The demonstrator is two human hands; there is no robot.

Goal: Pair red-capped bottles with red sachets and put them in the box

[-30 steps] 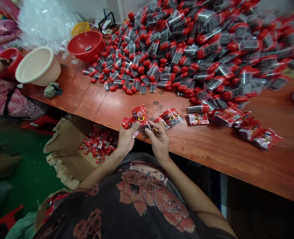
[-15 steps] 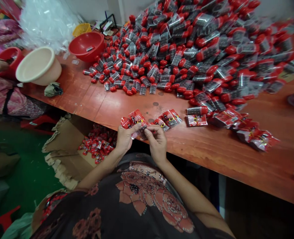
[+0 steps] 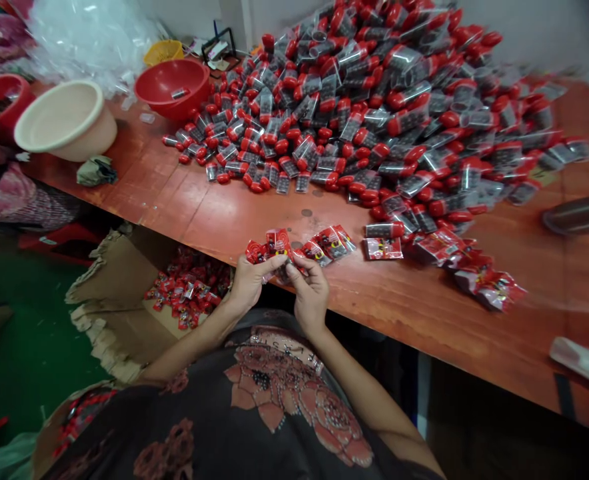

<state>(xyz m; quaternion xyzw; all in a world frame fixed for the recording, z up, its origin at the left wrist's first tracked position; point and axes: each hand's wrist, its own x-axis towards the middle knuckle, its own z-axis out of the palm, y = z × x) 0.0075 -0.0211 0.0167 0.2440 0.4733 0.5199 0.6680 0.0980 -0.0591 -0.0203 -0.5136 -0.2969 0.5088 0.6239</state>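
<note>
My left hand (image 3: 251, 281) and my right hand (image 3: 310, 294) meet at the table's front edge, pinching a small red foil packet (image 3: 278, 243) between them. Its lower part is hidden by my fingers. Just right of my hands lie several similar packets (image 3: 331, 241), nearly touching my right fingers. A large heap of clear plastic tubes with red caps (image 3: 364, 113) fills the table beyond. More red packets (image 3: 383, 248) lie along the heap's near side, with others (image 3: 489, 290) further right.
An open cardboard box (image 3: 119, 303) holding red packets stands below the table edge at left. A red bowl (image 3: 172, 88) and beige basin (image 3: 64, 120) sit at the far left, beside a co-worker's pink sleeve (image 3: 4, 193). A metal cylinder (image 3: 580, 213) lies at right.
The packet held between my hands has dropped lower and closer to my fingers. The view has shifted, moving the table leftward, and a metal cylinder has come in at right.
</note>
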